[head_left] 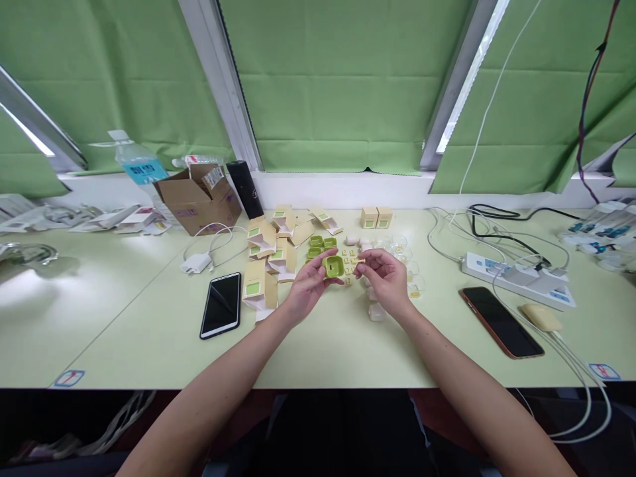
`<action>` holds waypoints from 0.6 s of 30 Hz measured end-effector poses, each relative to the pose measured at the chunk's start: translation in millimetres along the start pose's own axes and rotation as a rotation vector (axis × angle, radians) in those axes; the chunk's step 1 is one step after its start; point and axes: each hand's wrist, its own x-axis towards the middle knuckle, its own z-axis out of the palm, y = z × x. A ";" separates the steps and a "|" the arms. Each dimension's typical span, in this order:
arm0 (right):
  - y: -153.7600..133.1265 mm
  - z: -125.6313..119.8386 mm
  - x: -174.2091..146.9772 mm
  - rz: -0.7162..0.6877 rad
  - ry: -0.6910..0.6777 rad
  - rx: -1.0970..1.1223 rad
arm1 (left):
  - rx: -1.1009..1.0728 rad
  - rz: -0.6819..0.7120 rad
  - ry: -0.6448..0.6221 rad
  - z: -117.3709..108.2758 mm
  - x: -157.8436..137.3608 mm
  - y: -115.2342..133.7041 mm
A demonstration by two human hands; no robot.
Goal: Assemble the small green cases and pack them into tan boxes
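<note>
Left hand point(311, 285): grips a green cup point(334, 266).
Right hand point(381, 275): pinches a small yellow piece point(358, 261).
Cartons point(254, 286): on the tabletop point(322, 358), left of the left hand.

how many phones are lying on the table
2: a white-edged phone left of the left hand, beside the open cartons, and a brown-edged phone on the right, in front of the power strip.

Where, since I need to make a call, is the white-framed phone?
In the head view, the white-framed phone lies left of the left hand, beside the small cartons.
</note>
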 end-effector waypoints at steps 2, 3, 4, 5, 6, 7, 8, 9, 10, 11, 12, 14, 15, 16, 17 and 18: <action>-2.2 1.6 -3.0 -0.015 -0.016 -0.017 | 0.011 -0.011 -0.007 -0.3 -0.2 -0.4; -2.9 2.3 -4.2 -0.022 -0.025 -0.023 | 0.016 -0.017 -0.009 -0.7 -0.3 -0.6; -3.4 2.8 -5.3 -0.027 -0.031 -0.027 | 0.022 -0.022 -0.011 -1.1 -0.4 -0.9; -3.8 3.1 -6.1 -0.032 -0.035 -0.031 | 0.027 -0.026 -0.013 -1.6 -0.4 -1.0; -3.9 3.4 -6.7 -0.035 -0.035 -0.035 | 0.032 -0.028 -0.015 -2.1 -0.5 -1.2; -3.8 3.6 -7.1 -0.038 -0.034 -0.041 | 0.036 -0.029 -0.018 -2.5 -0.5 -1.3; -3.6 3.7 -7.4 -0.041 -0.032 -0.046 | 0.040 -0.031 -0.021 -2.8 -0.6 -1.4; -3.3 3.7 -7.5 -0.044 -0.030 -0.051 | 0.044 -0.031 -0.024 -2.9 -0.7 -1.4; -2.9 3.7 -7.6 -0.049 -0.030 -0.059 | 0.049 -0.031 -0.027 -2.9 -0.8 -1.3; -2.4 3.5 -7.7 -0.056 -0.031 -0.070 | 0.054 -0.031 -0.031 -2.7 -1.1 -1.3; -1.8 3.3 -7.9 -0.063 -0.032 -0.084 | 0.060 -0.032 -0.034 -2.4 -1.3 -1.2; -0.4 2.9 -8.4 -0.076 -0.039 -0.111 | 0.072 -0.035 -0.039 -1.6 -2.1 -1.0; 0.5 2.7 -8.7 -0.083 -0.044 -0.124 | 0.076 -0.036 -0.041 -1.2 -2.5 -0.8; 1.4 2.6 -9.2 -0.091 -0.051 -0.138 | 0.079 -0.037 -0.043 -0.7 -2.8 -0.6; 2.3 2.5 -9.6 -0.101 -0.058 -0.154 | 0.080 -0.037 -0.045 -0.3 -3.1 -0.3; 3.2 2.6 -10.1 -0.115 -0.065 -0.174 | 0.082 -0.036 -0.049 0.2 -3.2 0.0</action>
